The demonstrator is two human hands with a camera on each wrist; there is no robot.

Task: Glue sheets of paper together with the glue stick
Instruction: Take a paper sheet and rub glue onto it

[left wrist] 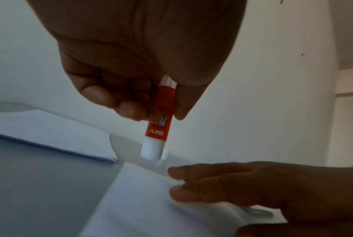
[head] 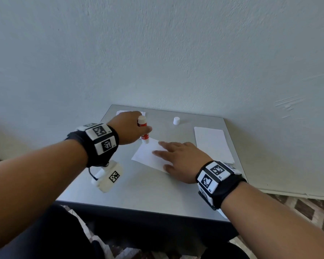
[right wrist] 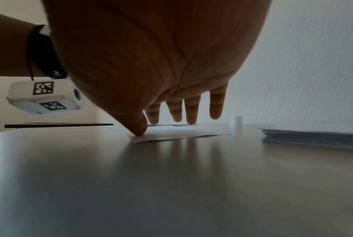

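Glue stick [head: 144, 129], red body with white ends, held in the left hand [head: 129, 128]: fingers and thumb curl round the barrel, stick near upright, lower end pointing down at the far corner of the sheet [head: 150, 155]. Whether the tip actually touches the paper cannot be told; in the left wrist view the stick [left wrist: 158, 121] ends just at the sheet's [left wrist: 143, 198] far edge. Sheet lies flat near the middle of the table [head: 142, 191], turned at an angle to the table's edges. Right hand [head: 178, 160] rests on the sheet, fingers straight and spread, gripping nothing; right wrist view shows the thumb tip [right wrist: 138, 129] pressed on the sheet's [right wrist: 171, 134] near corner and the other fingers reaching to its far side. Cap [head: 176, 120], white, stands upright toward the table's far edge, well apart from the sheet, beyond it and to the right. Stack [head: 212, 143] of white paper lies at the table's right side, just right of the right hand; several layers visible in the right wrist view [right wrist: 313, 136]. More paper [head: 120, 112] at the table's far left corner, partly hidden behind the left hand. Table stands against a pale wall [head: 157, 53].
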